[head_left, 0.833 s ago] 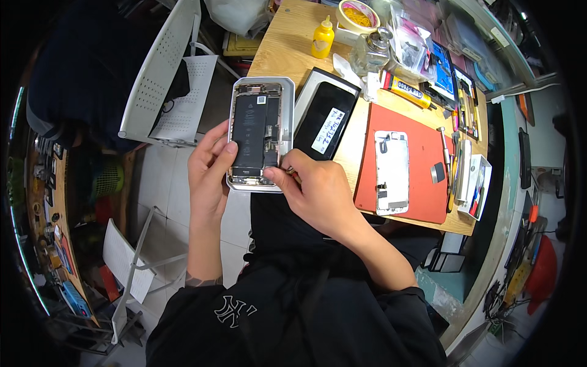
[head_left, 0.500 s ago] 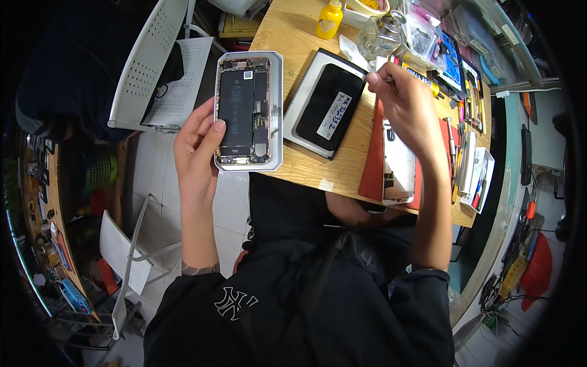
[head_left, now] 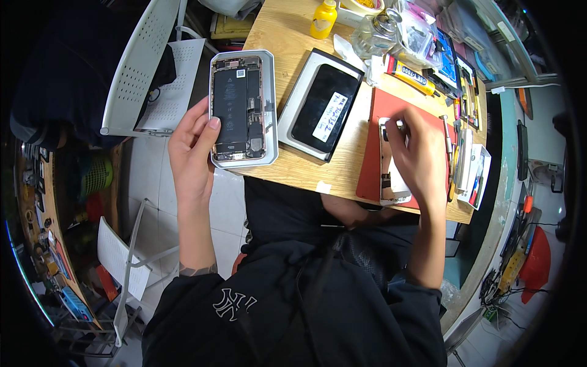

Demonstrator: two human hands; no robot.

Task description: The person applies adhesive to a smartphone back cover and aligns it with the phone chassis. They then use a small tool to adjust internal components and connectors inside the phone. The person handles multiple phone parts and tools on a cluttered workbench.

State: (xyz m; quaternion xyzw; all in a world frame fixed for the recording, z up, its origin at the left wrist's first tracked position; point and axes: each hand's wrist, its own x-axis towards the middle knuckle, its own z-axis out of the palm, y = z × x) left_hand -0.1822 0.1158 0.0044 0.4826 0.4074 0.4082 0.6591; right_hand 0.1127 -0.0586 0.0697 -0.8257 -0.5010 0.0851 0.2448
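My left hand (head_left: 194,137) grips a shallow white box tray (head_left: 269,110) beside the table's left edge, thumb on top. In the tray lies an opened phone (head_left: 252,131), its black battery and inner parts facing up. Over the red mat (head_left: 379,104), my right hand (head_left: 420,150) has its fingers curled and pinched together; what they hold, if anything, is hidden. Beneath them a phone's screen panel (head_left: 386,168) rests with its whitish inner side up, partly covered by the hand. Between the hands, a black phone (head_left: 315,104) with a white label sits on another box tray (head_left: 291,122).
Behind the mat lie a yellow glue tube (head_left: 406,74) and a glass jar (head_left: 373,37). A yellow bottle (head_left: 323,19) stands at the back. Screwdrivers and a small white box (head_left: 478,174) line the right side. A white perforated chair (head_left: 147,67) is at the left.
My right hand has moved down from beside the labelled phone to above the screen panel on the mat. The left hand still holds the tray, shifted slightly left in the picture.
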